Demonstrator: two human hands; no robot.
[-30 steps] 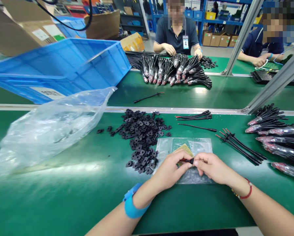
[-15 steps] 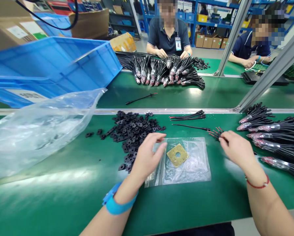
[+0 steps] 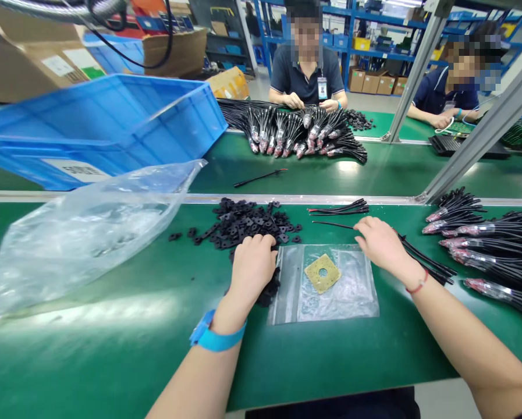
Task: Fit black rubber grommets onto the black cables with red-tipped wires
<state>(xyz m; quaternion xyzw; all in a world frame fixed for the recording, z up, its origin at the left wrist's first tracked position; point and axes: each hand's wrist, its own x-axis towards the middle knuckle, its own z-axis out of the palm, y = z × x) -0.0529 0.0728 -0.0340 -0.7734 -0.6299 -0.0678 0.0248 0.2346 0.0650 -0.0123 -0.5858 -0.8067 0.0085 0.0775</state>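
Observation:
My left hand [image 3: 254, 265] reaches down into a pile of small black pieces with holes [image 3: 243, 224]; its fingers are curled and what they pinch is hidden. My right hand [image 3: 380, 241] is closed over the thick end of a single black cable [image 3: 333, 224], whose thin end points left on the table. Between the hands lies a clear zip bag [image 3: 357, 291] with a yellowish square plate [image 3: 323, 273] on it, a round hole in its middle. Just right of my right hand rest several black cables [image 3: 430, 262], partly covered by it.
A small cable bunch [image 3: 341, 208] lies behind. Taped cable bundles [image 3: 487, 241] are stacked at right. A large plastic bag [image 3: 90, 233] and a blue crate [image 3: 156, 122] stand left. A metal post [image 3: 465, 122] rises at right; a co-worker [image 3: 306, 70] sits opposite.
Both hands were together on a black part over the plate. They parted; the right set a cable with the group at right, then moved left to the single cable. The left went into the pile.

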